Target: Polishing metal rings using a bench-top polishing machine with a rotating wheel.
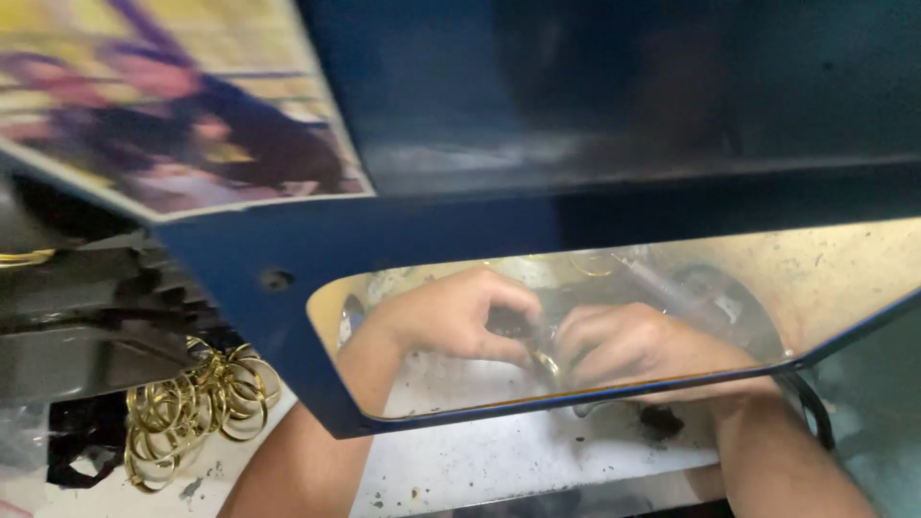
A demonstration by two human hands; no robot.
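Note:
Through the clear window (pixel 672 288) of a blue machine guard (pixel 278 317) I see both my hands together on a white, dirty work surface (pixel 480 460). My left hand (pixel 451 312) is curled, fingertips pinching a small dark part (pixel 508 323). My right hand (pixel 633 345) is curled opposite it, fingers closed at the same spot, where a small gold ring (pixel 547 363) shows between the two hands. Exactly which hand grips which piece is blurred behind the window.
A pile of several gold rings (pixel 197 403) lies at the left on the work surface. Dark machine parts (pixel 86 307) sit above the pile. A blurred colourful picture (pixel 163 96) is stuck on the blue housing, upper left. A black cable (pixel 815 408) runs at the right.

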